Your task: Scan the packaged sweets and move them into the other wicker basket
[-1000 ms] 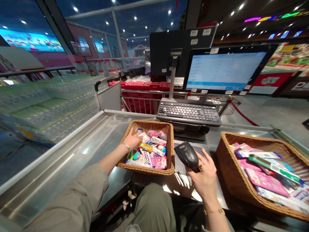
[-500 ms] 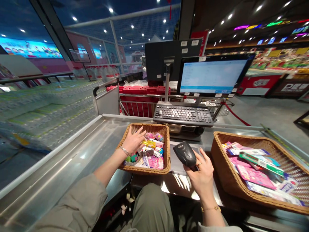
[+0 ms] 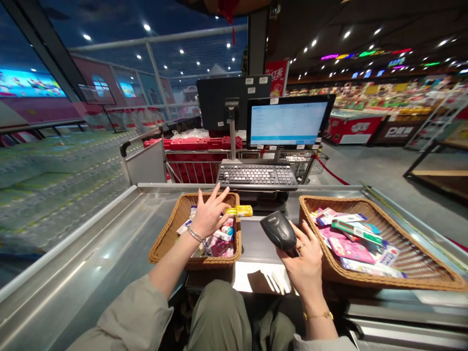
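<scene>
The black handheld barcode scanner [image 3: 278, 231] sits in the right hand [image 3: 302, 263], its fingers curled around the grip from below and the head tilted up and forward, a hold that leaves the nose unblocked. The left hand [image 3: 210, 214] is open, its fingers spread above the nearer wicker basket [image 3: 170, 226] and gripping nothing. Just beside its thumb, a yellow tube-shaped package [image 3: 239, 210] lies across the basket's far right corner, though whether it touches the rim cannot be told. Beneath the palm, the basket holds a loose jumble of small pink and white packets [image 3: 222, 246], partly hidden by the hand.

A second wicker basket [image 3: 415, 256] stands to the right, with flat pink packets [image 3: 351, 249] and long green-and-white boxes [image 3: 356, 232] lying in overlapping layers. One basket on either side of the body keeps both within arm's reach without leaning. Between them runs a narrow dark panel [image 3: 256, 241] on the stainless steel bench [image 3: 73, 234], the only open lane for the hands at this height, with the basket rims as its edges. Ahead, a keyboard [image 3: 257, 175] and a monitor [image 3: 287, 122] close off the far side, while the bench's raised left edge borders stacked bottled-water packs [image 3: 47, 195].
</scene>
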Motion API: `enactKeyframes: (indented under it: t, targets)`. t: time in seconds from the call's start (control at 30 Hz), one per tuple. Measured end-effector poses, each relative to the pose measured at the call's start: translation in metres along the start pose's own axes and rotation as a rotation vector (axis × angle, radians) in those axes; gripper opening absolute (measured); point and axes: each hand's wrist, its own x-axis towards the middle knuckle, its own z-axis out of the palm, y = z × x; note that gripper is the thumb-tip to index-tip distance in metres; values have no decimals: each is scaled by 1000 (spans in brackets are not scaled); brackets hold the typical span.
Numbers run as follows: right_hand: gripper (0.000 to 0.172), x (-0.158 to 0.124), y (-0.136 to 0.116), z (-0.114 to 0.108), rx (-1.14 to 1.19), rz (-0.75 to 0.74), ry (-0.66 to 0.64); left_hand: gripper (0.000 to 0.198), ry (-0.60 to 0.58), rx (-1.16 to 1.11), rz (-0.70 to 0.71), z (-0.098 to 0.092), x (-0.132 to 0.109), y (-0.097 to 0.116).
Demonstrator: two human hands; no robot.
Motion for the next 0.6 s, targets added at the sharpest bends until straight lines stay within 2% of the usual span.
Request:
enactKeyframes:
  t: [0.27, 0.6]
  targets:
    - [22, 6, 1, -24, -30, -26, 14, 19, 98, -25, -10, 12, 25, 30]
    - [28, 10, 0, -33, -35, -35, 17, 16, 146, -25, -52, 18, 42, 51]
